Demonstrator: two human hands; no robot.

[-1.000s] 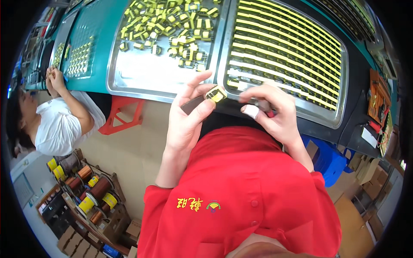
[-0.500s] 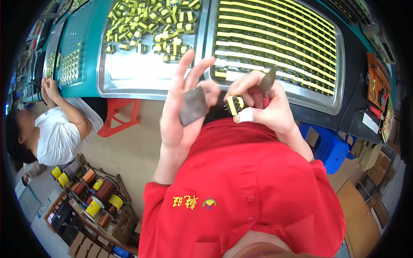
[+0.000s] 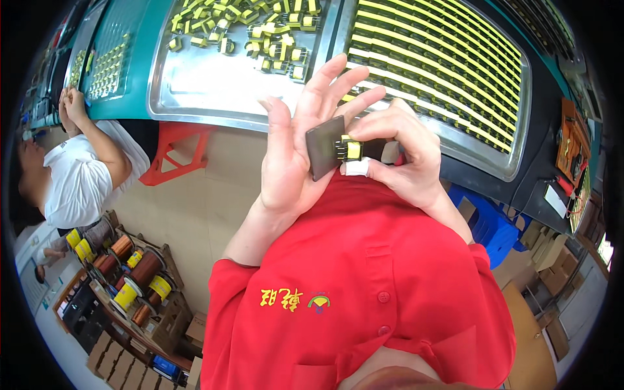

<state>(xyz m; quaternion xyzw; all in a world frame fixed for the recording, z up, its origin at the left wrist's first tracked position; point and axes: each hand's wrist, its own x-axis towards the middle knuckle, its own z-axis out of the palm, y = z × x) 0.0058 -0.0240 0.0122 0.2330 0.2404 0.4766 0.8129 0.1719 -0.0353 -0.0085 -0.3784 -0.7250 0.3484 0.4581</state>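
Observation:
My left hand [image 3: 286,156] is raised with its palm up and fingers stretched apart. A dark flat square plate [image 3: 324,146] rests against that palm and finger bases. My right hand [image 3: 411,146], white tape around its thumb, pinches a small yellow-and-black transformer [image 3: 353,150] between thumb and fingers. The transformer's metal pins face the plate and seem to touch it. Tucked in the same hand is a tool with a red handle [image 3: 400,158], mostly hidden by the fingers; the earlier view shows its dark pointed head.
Loose transformers [image 3: 279,39] lie heaped in a metal tray [image 3: 208,107] ahead. A second tray [image 3: 455,156] holds tight rows of them. At left sits a co-worker [image 3: 97,162] beside a red stool [image 3: 175,153]. Wire spools [image 3: 140,276] stand lower left, a blue stool [image 3: 487,224] at right.
Both hands have come together: the left moved right and turned its plate, while the right swung the transformer so its pins point at the plate. The tool's head has gone out of sight.

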